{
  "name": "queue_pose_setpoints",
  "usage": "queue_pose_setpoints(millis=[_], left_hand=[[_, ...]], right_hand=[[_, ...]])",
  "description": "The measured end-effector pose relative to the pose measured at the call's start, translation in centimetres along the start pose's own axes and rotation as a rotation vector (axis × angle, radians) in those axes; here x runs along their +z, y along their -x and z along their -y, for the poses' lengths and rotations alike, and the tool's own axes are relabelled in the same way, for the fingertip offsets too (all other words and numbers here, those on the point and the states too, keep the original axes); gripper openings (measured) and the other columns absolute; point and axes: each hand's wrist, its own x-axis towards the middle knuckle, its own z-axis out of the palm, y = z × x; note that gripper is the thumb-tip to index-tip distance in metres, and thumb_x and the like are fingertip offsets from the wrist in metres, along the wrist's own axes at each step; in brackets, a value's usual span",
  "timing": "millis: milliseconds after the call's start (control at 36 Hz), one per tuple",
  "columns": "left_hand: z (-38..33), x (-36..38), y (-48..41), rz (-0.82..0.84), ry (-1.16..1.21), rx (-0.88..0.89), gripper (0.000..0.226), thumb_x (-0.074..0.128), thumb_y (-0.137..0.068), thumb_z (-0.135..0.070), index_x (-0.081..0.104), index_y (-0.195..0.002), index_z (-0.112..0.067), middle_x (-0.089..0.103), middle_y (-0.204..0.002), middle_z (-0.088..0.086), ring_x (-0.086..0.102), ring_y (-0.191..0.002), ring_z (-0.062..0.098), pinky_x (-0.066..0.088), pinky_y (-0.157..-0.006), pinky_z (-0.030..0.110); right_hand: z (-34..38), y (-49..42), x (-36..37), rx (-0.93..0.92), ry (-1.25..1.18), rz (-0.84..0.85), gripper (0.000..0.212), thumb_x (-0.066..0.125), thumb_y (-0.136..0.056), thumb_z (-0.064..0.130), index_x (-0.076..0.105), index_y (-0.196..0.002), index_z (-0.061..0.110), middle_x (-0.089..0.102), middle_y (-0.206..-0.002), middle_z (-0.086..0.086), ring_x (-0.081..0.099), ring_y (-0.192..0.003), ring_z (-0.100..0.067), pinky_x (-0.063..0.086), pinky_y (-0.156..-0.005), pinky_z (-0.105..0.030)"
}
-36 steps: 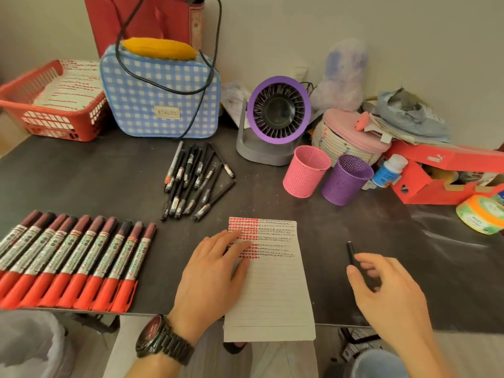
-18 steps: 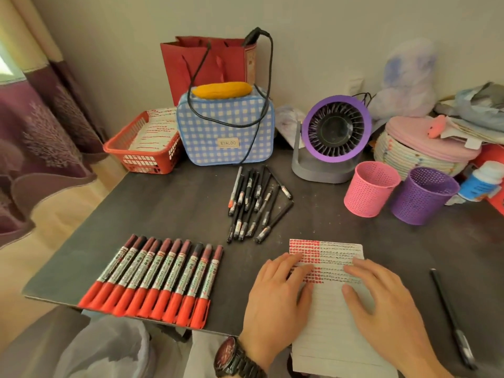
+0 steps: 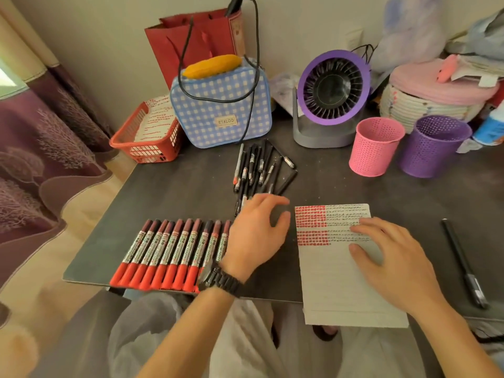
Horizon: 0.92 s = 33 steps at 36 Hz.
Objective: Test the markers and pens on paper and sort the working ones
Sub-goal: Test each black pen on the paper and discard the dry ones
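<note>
Dark tabletop [image 3: 177, 186]: our left hand [image 3: 256, 236] has left the lined paper [image 3: 341, 296] for the black pen pile [image 3: 259, 170] at its eleven o'clock. Its fingers are loosely curved and apart, seemingly gripping nothing yet, so we judge a fresh test comes next. Our right hand [image 3: 392, 257] now pins the paper with flat, spread fingers, and one black pen [image 3: 461, 260] lies unsorted at its three o'clock.

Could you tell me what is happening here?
A person is testing pens. The right hand lies flat on the lined paper, part filled with red and black test marks. The left hand hovers at the near end of the black pen pile, holding nothing visible. A row of red markers lies beside it.
</note>
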Motion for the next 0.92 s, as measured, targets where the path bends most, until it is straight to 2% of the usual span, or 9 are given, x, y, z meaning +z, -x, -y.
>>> queue_pose_setpoints(millis=[56,139,250,306,361,444,611,750,917], left_hand=[[1.1,-1.7,-2.1,-0.061,-0.065,-0.086,0.026,0.058,-0.095,-0.039,0.064,-0.120,-0.034,0.058,-0.125,-0.012,0.054,-0.117,0.012,0.046,-0.092,0.030],[3.3,-4.0,-5.4,-0.055,-0.148,-0.257,0.029,0.056,-0.095,-0.040,0.061,-0.123,-0.032,0.058,-0.123,-0.005,0.056,-0.115,0.021,0.047,-0.089,0.037],[6.1,-5.5,-8.8,0.047,-0.271,-0.418,0.046,0.054,-0.097,-0.047,0.055,-0.136,-0.022,0.053,-0.139,0.002,0.055,-0.123,0.027,0.048,-0.097,0.043],[7.0,-5.6,-9.9,0.098,-0.304,-0.460,0.051,0.052,-0.096,-0.053,0.056,-0.137,-0.021,0.055,-0.139,0.003,0.056,-0.121,0.027,0.048,-0.097,0.042],[7.5,-5.5,-10.6,0.114,-0.304,-0.484,0.047,0.051,-0.095,-0.057,0.063,-0.126,-0.024,0.064,-0.127,0.002,0.061,-0.106,0.025,0.049,-0.087,0.037],[7.7,-5.0,-10.9,0.099,-0.313,-0.490,0.038,0.051,-0.093,-0.060,0.070,-0.108,-0.031,0.069,-0.104,-0.002,0.057,-0.085,0.021,0.046,-0.076,0.033],[7.8,-4.9,-10.5,0.046,-0.238,-0.512,0.026,0.058,-0.090,-0.053,0.073,-0.101,-0.034,0.067,-0.096,-0.003,0.062,-0.088,0.024,0.052,-0.078,0.034],[8.4,-5.5,-10.3,0.022,-0.139,-0.564,0.025,0.061,-0.090,-0.048,0.074,-0.102,-0.030,0.067,-0.097,-0.001,0.062,-0.089,0.023,0.049,-0.076,0.032],[9.0,-6.8,-8.7,-0.124,0.030,-0.583,0.020,0.056,-0.089,-0.042,0.071,-0.083,-0.029,0.074,-0.084,-0.007,0.069,-0.081,0.020,0.059,-0.078,0.040]], right_hand=[[0.0,-0.1,0.0,0.007,-0.004,0.007,0.034,0.064,-0.093,0.039,0.065,-0.127,0.033,0.053,-0.143,0.015,0.041,-0.133,-0.011,0.037,-0.109,-0.041],[0.0,-0.1,-0.1,0.015,-0.012,0.007,0.035,0.064,-0.093,0.040,0.065,-0.127,0.034,0.052,-0.143,0.016,0.040,-0.134,-0.010,0.036,-0.111,-0.040],[0.0,-0.2,-0.1,0.022,-0.022,-0.001,0.033,0.065,-0.093,0.040,0.065,-0.125,0.037,0.052,-0.141,0.019,0.040,-0.133,-0.008,0.037,-0.110,-0.040],[-0.1,-0.2,-0.1,0.023,-0.029,-0.013,0.031,0.066,-0.092,0.041,0.066,-0.124,0.038,0.053,-0.139,0.021,0.040,-0.132,-0.006,0.038,-0.108,-0.040],[-0.1,-0.3,0.0,0.018,-0.036,-0.027,0.030,0.067,-0.091,0.040,0.067,-0.121,0.038,0.054,-0.136,0.023,0.040,-0.130,-0.004,0.038,-0.107,-0.039],[-0.3,-0.2,0.1,0.017,-0.039,-0.036,0.028,0.070,-0.090,0.037,0.068,-0.118,0.040,0.055,-0.131,0.025,0.042,-0.129,-0.003,0.038,-0.106,-0.038],[-0.1,-0.3,0.1,0.011,-0.048,-0.058,0.026,0.073,-0.088,0.035,0.069,-0.114,0.040,0.051,-0.125,0.031,0.041,-0.126,0.000,0.034,-0.103,-0.034],[0.0,-0.3,0.0,0.007,-0.046,-0.067,0.026,0.075,-0.087,0.033,0.070,-0.112,0.040,0.051,-0.123,0.032,0.042,-0.126,0.000,0.034,-0.100,-0.032],[0.3,-0.2,0.1,0.030,-0.049,-0.080,0.030,0.081,-0.083,0.028,0.073,-0.109,0.039,0.055,-0.124,0.029,0.049,-0.124,-0.005,0.034,-0.097,-0.030]])
